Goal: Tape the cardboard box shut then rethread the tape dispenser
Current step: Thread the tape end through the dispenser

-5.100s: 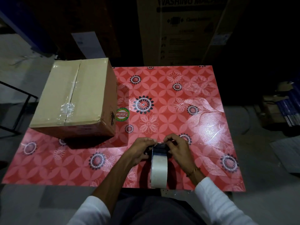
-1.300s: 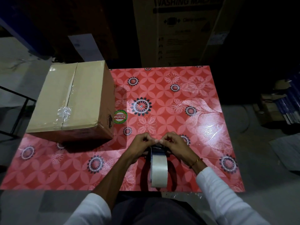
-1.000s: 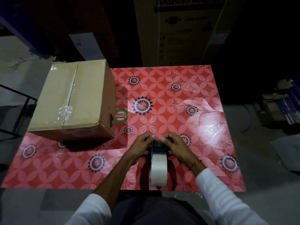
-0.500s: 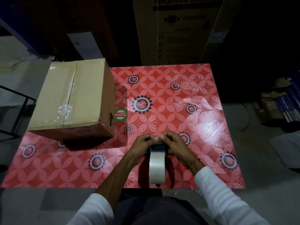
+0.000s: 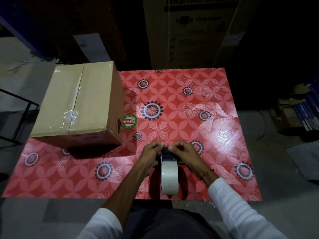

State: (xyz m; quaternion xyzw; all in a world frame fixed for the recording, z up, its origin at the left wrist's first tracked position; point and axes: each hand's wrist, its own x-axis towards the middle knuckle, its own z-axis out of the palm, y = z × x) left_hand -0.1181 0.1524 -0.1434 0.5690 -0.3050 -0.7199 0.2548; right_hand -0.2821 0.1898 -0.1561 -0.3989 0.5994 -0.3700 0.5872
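The closed cardboard box [image 5: 81, 104] stands on the left of the red flowered table [image 5: 215, 128], with clear tape crumpled along its top seam. A tape dispenser [image 5: 170, 176] with a whitish roll stands on edge near the table's front. My left hand [image 5: 151, 156] and my right hand [image 5: 185, 155] meet over its dark front end, fingertips pinching the loose end of the tape there. The dispenser's head is mostly hidden under my fingers.
A round green and red sticker [image 5: 129, 121] lies on the table beside the box. A tall printed carton [image 5: 193, 31] stands behind the table. Stacked goods [image 5: 300, 116] sit on the floor at right, and a black metal frame [image 5: 15, 107] at left.
My two hands have stayed at the dispenser's front end, with small finger shifts on the tape end. The box and the roll have not moved; only the camera sways slightly.
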